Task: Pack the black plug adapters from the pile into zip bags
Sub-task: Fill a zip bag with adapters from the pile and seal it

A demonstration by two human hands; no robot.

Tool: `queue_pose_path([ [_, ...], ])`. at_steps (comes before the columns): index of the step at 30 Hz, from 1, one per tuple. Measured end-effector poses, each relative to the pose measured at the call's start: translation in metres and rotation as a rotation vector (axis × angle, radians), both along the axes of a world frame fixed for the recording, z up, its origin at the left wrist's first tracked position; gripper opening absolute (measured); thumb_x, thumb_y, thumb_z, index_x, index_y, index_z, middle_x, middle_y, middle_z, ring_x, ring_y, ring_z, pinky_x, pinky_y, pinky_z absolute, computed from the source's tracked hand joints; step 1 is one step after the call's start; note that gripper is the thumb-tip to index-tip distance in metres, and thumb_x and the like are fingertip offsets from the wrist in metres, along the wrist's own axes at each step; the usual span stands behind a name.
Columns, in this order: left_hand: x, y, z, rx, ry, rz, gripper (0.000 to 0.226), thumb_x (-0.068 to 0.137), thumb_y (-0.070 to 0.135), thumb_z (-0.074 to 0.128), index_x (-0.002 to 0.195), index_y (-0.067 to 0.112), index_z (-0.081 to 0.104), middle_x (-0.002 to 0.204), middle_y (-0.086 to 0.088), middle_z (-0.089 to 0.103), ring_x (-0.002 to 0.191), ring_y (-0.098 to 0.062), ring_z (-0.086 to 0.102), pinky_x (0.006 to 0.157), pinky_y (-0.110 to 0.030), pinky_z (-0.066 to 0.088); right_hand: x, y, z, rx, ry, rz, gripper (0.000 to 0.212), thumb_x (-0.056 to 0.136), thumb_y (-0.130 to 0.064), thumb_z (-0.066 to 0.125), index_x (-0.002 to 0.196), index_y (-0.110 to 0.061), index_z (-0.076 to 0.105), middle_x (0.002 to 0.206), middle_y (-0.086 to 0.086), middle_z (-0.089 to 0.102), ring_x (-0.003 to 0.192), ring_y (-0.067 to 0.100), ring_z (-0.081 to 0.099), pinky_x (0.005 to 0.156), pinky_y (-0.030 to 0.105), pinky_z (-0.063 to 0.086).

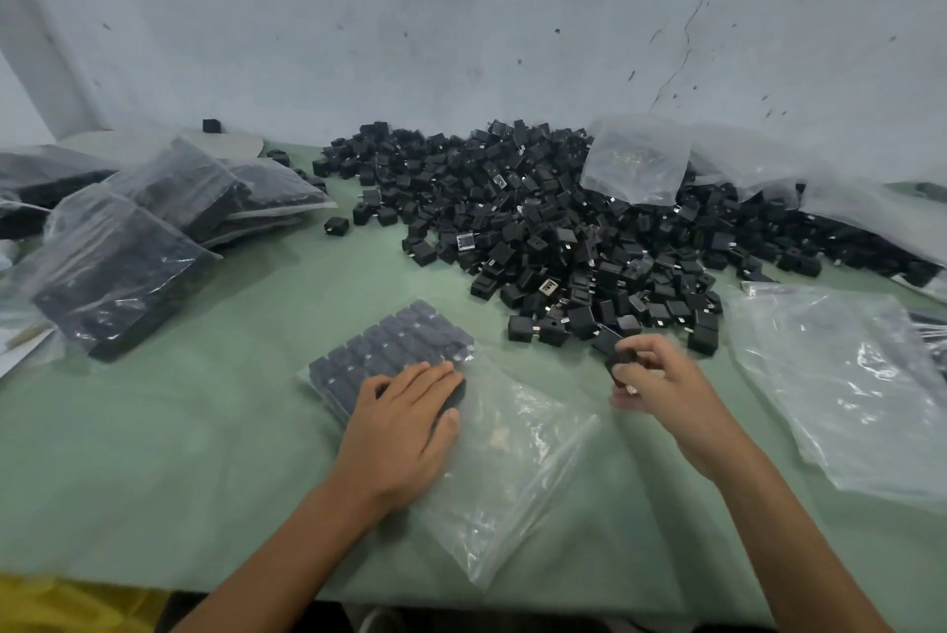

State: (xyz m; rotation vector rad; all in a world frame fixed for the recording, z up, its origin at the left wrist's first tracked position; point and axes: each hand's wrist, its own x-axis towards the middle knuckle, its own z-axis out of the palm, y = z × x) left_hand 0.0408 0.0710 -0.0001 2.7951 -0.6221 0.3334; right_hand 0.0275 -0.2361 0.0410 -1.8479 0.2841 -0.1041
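The part-filled zip bag (512,468) at seven o'clock of the pile (589,222) is pressed flat under the straight-fingered left hand (405,422), while an adapter (621,366), apparently pinched in the blurred right hand (661,384) at five o'clock, is to be slotted next beside the packed rows (389,350).

Green table (205,453); adapter pile (589,232) at back; filled bags (128,248) left; part-filled zip bag (487,453) centre; empty bags (845,376) right.
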Motion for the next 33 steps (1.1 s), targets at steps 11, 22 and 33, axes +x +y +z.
queue_pose_path([
  [11,0.001,-0.002,-0.002,0.017,0.002,0.010,0.056,0.098,0.046,0.025,0.138,0.028,0.059,0.145,0.012,0.055,0.135,-0.010,0.047,0.104,-0.031,0.020,-0.128,0.040,-0.028,0.568,0.205,0.098,0.020,0.090,0.004,0.057,0.106,0.000,0.069,0.077,0.021,0.059,0.050,0.019,0.053,0.043,0.022,0.044],
  [22,0.002,-0.001,0.000,-0.004,0.038,0.003,0.066,0.093,0.049,0.013,0.147,0.033,0.047,0.154,0.015,0.042,0.143,-0.005,0.033,0.108,-0.028,0.014,-0.065,0.124,-0.025,0.456,0.087,0.118,0.028,0.094,-0.015,0.067,0.119,-0.025,0.066,0.106,0.007,0.074,0.092,0.025,0.072,0.084,0.045,0.059],
  [33,0.002,-0.001,-0.001,0.001,0.039,-0.003,0.062,0.094,0.044,0.019,0.145,0.030,0.051,0.152,0.014,0.046,0.141,-0.005,0.038,0.103,-0.028,0.018,0.001,0.162,-0.035,-0.254,-0.079,-0.025,0.033,0.098,-0.008,0.052,0.129,-0.007,0.060,0.127,0.007,0.061,0.121,0.022,0.055,0.108,0.035,0.039],
])
